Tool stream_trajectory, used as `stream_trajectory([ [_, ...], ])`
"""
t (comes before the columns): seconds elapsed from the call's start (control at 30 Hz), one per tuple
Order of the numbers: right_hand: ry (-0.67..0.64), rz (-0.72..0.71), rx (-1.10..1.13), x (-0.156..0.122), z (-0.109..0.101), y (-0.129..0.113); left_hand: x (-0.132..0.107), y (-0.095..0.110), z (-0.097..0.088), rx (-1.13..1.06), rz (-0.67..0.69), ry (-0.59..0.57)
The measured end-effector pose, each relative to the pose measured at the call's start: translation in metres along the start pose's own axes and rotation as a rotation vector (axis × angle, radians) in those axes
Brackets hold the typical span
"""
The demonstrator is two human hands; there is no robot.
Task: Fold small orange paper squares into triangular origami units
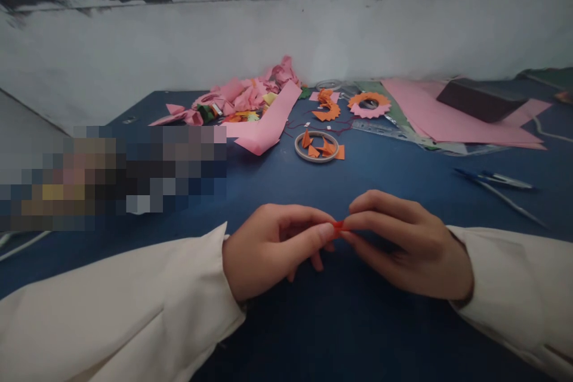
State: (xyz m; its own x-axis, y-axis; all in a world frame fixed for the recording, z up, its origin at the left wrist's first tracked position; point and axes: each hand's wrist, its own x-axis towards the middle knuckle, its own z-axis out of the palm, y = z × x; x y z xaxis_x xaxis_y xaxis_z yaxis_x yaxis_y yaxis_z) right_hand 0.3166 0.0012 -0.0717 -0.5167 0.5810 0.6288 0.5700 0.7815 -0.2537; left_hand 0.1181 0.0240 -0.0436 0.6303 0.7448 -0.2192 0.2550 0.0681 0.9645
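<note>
A small red-orange piece of folded paper [339, 225] is pinched between my two hands, above the blue table. My left hand [277, 248] grips its left end between thumb and forefinger. From the other side, my right hand [405, 245] holds it with the fingertips. Most of the piece is covered by fingers, so its full shape is hidden. Beyond my hands lies a grey ring [317, 160], with several small folded orange paper pieces [329, 146] in and around it.
Crumpled pink paper [237, 98] is heaped at the back. Toothed orange paper rings [369, 100] lie back centre. Pink sheets [416, 116] sit under a dark block [483, 98] at right, with pens [501, 179] in front. A blurred-out patch [89, 179] covers the left.
</note>
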Motion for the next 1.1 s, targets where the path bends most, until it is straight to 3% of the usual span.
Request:
stream_trajectory([
  [0.27,-0.083,0.167,0.1,0.001,-0.001,0.001,0.001,0.0,0.001,-0.025,0.016,0.038],
  [0.47,-0.211,0.071,0.183,0.003,-0.003,0.002,0.0,0.001,-0.001,0.093,0.02,0.048],
  [0.63,-0.197,0.099,0.171,0.003,-0.002,0.002,-0.005,-0.003,-0.001,0.62,0.277,0.146],
  [0.8,-0.269,0.057,0.079,0.005,0.001,0.004,-0.006,-0.015,-0.002,1.142,0.519,0.219],
  [0.9,-0.277,0.067,0.06,0.005,0.002,0.006,-0.002,-0.019,-0.004,1.225,0.614,0.282],
  [1.1,-0.207,0.048,0.045,0.001,0.004,0.006,0.001,-0.02,-0.006,1.228,0.735,0.271],
])
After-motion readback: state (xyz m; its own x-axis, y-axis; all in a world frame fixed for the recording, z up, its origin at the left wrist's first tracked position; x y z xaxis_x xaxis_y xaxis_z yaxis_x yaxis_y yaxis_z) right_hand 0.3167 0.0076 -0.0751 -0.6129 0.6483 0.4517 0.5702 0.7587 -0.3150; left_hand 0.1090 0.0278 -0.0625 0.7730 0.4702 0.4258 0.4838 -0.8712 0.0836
